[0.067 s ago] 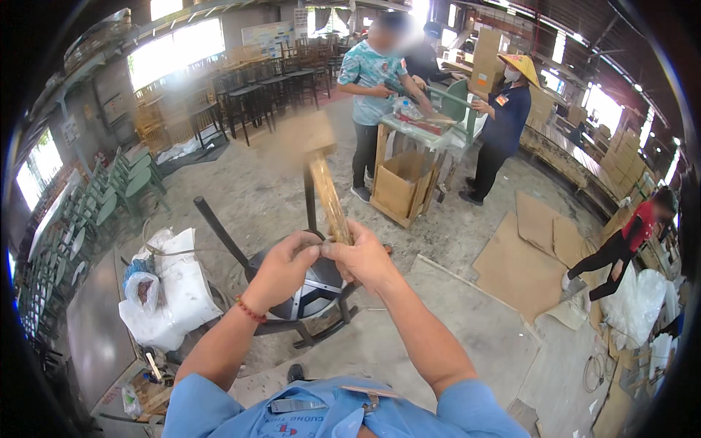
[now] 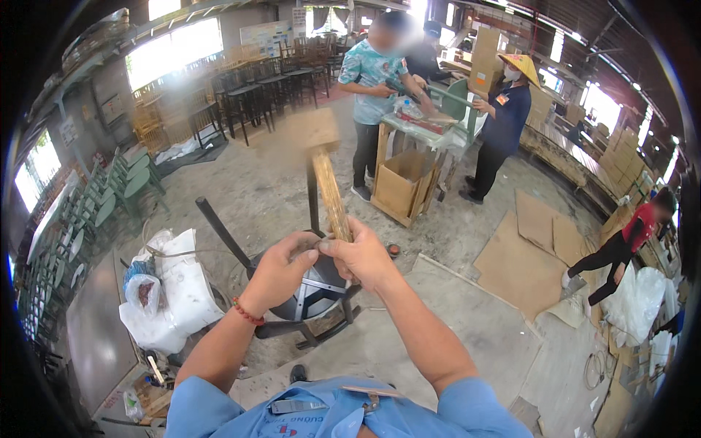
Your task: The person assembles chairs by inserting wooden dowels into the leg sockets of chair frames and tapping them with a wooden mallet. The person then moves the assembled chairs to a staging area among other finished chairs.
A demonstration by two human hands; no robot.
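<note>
A wooden mallet stands upright in front of me, its head blurred at the top. My right hand is wrapped round the lower end of its handle. My left hand, with a red bead bracelet on the wrist, is closed in a pinch touching my right thumb. Whatever lies between those fingertips is too small to make out. Beneath both hands an upturned dark chair rests on the floor, legs pointing up; metal brackets cross the underside of its seat. My hands and forearms hide part of it.
Left of the chair, a white sheet carries a plastic bag. Green chairs line the left side. Ahead, people work around a table above a cardboard box. Flat cardboard covers floor at right, where another person walks.
My hands and the mallet stay almost in place; the whole view shifts slightly. At the far table, one person's arm has moved a little.
</note>
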